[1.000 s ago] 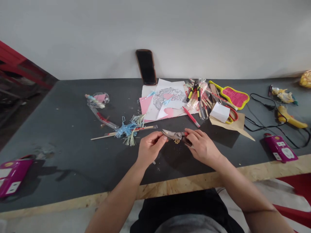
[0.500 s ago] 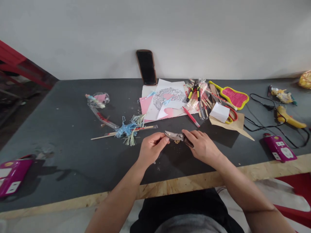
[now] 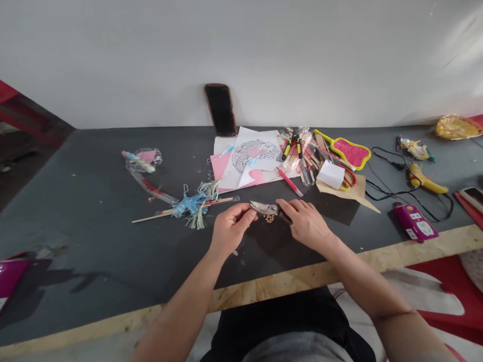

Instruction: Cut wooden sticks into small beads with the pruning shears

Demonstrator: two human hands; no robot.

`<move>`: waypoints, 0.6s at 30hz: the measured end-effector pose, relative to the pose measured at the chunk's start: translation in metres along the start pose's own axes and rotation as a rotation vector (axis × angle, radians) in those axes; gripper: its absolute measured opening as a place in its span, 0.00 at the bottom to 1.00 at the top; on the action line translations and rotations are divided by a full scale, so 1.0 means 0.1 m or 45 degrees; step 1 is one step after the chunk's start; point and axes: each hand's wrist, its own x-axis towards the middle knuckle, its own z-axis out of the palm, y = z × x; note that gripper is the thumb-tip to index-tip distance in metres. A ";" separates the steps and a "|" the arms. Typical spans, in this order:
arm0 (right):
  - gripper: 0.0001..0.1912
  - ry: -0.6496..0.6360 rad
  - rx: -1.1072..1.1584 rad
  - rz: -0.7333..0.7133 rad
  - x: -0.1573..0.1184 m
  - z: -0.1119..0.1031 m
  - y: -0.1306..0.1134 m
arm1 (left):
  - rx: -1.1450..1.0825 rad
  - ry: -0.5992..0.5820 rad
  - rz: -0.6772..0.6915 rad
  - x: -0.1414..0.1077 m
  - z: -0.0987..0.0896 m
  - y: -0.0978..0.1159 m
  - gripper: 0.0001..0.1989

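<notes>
Pruners [image 3: 266, 207] sit in the right hand [image 3: 306, 221], gripped by the handles, over the middle of the table near its front edge. Thumb and forefinger of the left hand [image 3: 229, 227] meet at the blade tip; whether they pinch something there is too small to tell. Small tan bits [image 3: 269, 218] lie on the table just below the blade.

The table [image 3: 101, 186] has a dark grey top and a bare wood front edge [image 3: 264, 283]. It runs along a pale wall [image 3: 151, 60], against which a phone [image 3: 222, 110] leans. Red framework [image 3: 22, 118] shows at far left, and something red and white lies below the table at right.

At back left, a clear bag [image 3: 157, 157] holds pink and blue pieces; a clear sleeve [image 3: 166, 194] running from it has something red inside. Behind the right hand, clear plastic [image 3: 303, 131] partly covers sticks [image 3: 310, 160]. A yellow basket [image 3: 455, 131] stands at back right, its contents unclear.
</notes>
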 end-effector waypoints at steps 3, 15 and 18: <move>0.29 -0.004 -0.043 0.009 0.00 0.00 -0.01 | 0.044 0.020 0.025 0.00 0.00 0.02 0.15; 0.32 -0.009 0.060 -0.081 -0.01 -0.02 0.04 | -0.322 -0.211 -0.156 0.00 -0.05 -0.03 0.18; 0.30 -0.011 0.095 -0.058 -0.01 -0.01 0.04 | -0.317 -0.213 -0.161 -0.02 -0.06 -0.04 0.19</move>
